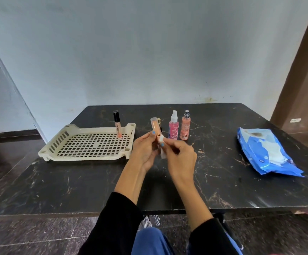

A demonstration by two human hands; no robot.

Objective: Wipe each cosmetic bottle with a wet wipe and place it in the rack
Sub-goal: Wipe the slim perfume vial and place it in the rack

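Head view, near to far. At 6 o'clock, blue-clad knees and two black sleeves (112, 223) enter the frame; both bare forearms reach over the near edge of a black marble-patterned table (76, 183).

At centre, the left hand (145, 150), palm turned inward, grips the lower end of a slim peach cosmetic tube (154, 128) with a clear cap, holding it tilted with its top leaning toward 11 o'clock. The right hand (181, 153) has its fingers curled and pinches a small white wet wipe (162, 144) against the tube's lower end; a strip of wipe hangs down between the two hands.

At 9 o'clock from the hands, just beside the left one, lies a cream perforated rack (61, 140) on the table. A lip gloss tube (117, 125) with a black cap stands upright in its far right corner.

At 3 o'clock, well apart from the hands, lies a blue wet-wipe packet (267, 153), its flap open and white wipes showing.

Just beyond the hands, at 12 to 1 o'clock, two spray bottles stand upright side by side: a pink one (173, 126) with a white nozzle and a peach one (184, 127) with a dark nozzle. A small gold-capped item (159, 121) is partly hidden behind the held tube.

Behind the table rises a pale blue wall (149, 52).
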